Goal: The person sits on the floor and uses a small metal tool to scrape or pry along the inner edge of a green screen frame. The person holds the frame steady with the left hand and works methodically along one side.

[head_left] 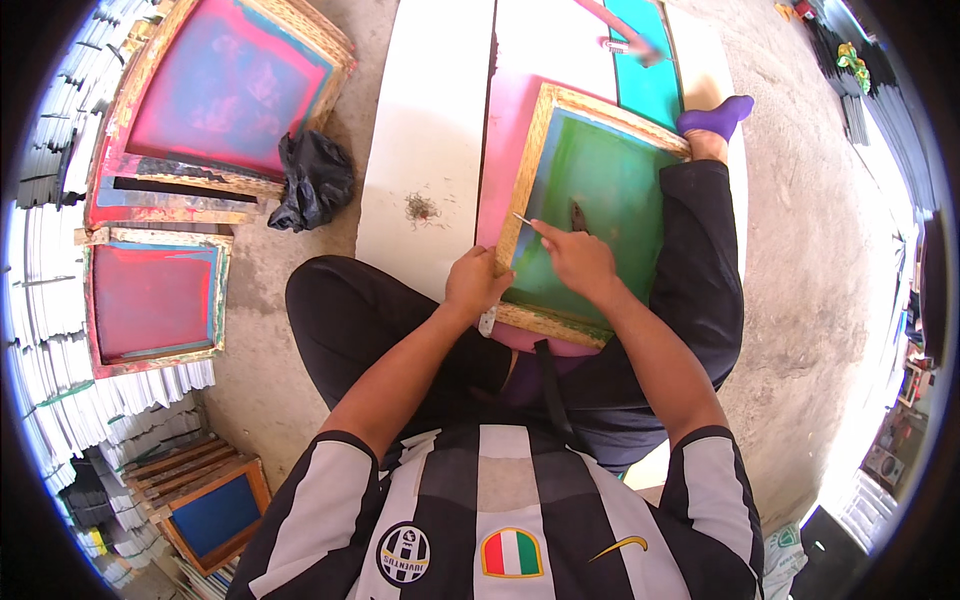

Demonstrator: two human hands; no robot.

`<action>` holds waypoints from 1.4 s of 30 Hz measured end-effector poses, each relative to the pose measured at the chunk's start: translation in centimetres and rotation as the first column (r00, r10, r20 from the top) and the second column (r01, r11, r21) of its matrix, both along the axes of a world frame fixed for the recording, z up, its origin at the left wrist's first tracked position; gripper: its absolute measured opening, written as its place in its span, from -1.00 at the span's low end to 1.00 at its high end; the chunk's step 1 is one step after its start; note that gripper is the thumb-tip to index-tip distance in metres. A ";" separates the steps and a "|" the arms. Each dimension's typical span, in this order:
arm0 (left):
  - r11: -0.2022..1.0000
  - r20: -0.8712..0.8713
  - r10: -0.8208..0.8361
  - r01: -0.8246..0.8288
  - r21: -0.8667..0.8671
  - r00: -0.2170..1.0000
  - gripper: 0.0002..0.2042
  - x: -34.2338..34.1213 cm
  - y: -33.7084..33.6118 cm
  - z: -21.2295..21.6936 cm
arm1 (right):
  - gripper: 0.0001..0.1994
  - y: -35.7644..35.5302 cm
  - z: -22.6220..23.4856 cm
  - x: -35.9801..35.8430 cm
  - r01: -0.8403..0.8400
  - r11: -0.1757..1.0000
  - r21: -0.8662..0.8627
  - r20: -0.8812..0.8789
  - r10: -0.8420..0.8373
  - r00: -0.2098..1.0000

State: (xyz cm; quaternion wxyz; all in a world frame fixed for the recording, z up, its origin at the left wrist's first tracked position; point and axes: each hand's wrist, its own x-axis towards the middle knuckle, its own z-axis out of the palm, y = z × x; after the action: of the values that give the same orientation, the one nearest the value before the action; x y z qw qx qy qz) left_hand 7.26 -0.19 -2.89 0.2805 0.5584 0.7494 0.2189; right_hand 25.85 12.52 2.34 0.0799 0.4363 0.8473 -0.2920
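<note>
wood-framed screen (590, 200) feels stiff & light; mesh fragile. we clamp its frame edge w/ left hand (474, 283). right hand (578, 258) pinches thin tool (523, 219).

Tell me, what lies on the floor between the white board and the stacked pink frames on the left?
A crumpled black bag lies there on the concrete floor, seen in the head view.

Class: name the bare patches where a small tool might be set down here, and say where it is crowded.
Free: the white board left of the green-mesh frame, apart from a small debris clump; the bare floor on the right. Crowded: stacked frames on the left.
</note>
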 end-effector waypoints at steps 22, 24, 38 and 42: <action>1.000 -0.029 -0.019 0.020 0.023 0.999 -0.62 0.2 0.1 -0.6 | -0.58 0.3 -5.0 0.4 0.167 0.925 -0.342 -0.298 -0.275 0.914; 1.000 -0.034 -0.023 0.023 0.002 0.999 -0.62 0.0 0.0 -0.3 | -0.58 1.1 -2.0 -0.2 0.278 0.684 -0.674 -0.106 -0.462 0.880; 0.999 0.019 -0.022 0.023 -0.029 1.000 -0.61 -0.2 0.1 0.2 | -0.62 1.2 1.3 -0.2 0.079 0.994 -0.072 -0.060 -0.083 0.995; 1.000 0.037 -0.013 0.013 0.000 0.999 -0.62 0.0 0.1 0.4 | -0.62 1.2 0.2 -0.3 0.050 0.998 -0.038 -0.055 -0.052 0.997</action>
State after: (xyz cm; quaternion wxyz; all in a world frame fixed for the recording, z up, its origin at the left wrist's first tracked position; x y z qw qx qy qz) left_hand 7.24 -0.08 -2.50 0.2957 0.5592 0.7403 0.2275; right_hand 25.52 13.68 2.58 0.0566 0.4476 0.8324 -0.3217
